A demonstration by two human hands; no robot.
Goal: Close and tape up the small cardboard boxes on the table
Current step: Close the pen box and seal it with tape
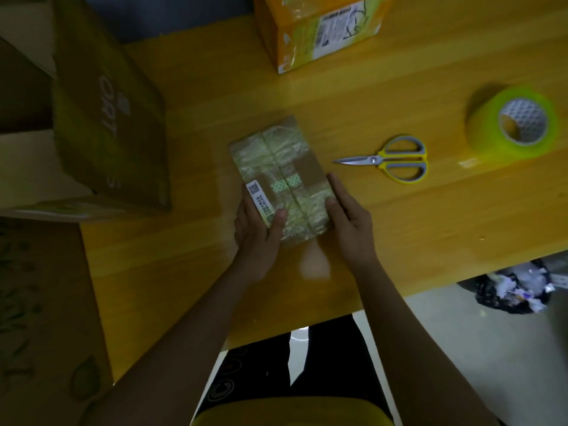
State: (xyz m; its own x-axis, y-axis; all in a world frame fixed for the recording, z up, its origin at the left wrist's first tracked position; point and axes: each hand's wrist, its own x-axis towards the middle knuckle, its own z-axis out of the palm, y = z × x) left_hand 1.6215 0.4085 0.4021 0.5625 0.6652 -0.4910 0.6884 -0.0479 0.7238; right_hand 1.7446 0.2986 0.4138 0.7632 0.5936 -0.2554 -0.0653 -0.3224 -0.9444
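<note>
- The yellow wooden table (399, 229) is the widest thing I see, its smooth grain bare around the work, so I judge the middle is kept open as the taping spot.
- A large olive-brown cardboard carton (107, 118) stands at the table's left edge with its flaps open; I take it as a container for boxes, though I cannot see inside.
- An orange taped cardboard box with a white shipping label (319, 29) sits at the far edge, well apart from my hands.
- A fat roll of yellow-green glossy packing tape (513, 121) lies on the right, placed within reach.
- The small flat brown cardboard box (279, 176), flaps shut, lies in the centre of the table, its top wrapped in crinkled clear tape with a white coded label near the left side.
- My left hand (258, 232) cups the near left corner, thumb pressed flat on the top.
- My right hand (347, 216) lies flat along the right side, fingers together, likely steadying or smoothing tape.
- Steel scissors with yellow-and-grey plastic handles (390, 159) lie shut between box and roll, blades pointing at the box.
</note>
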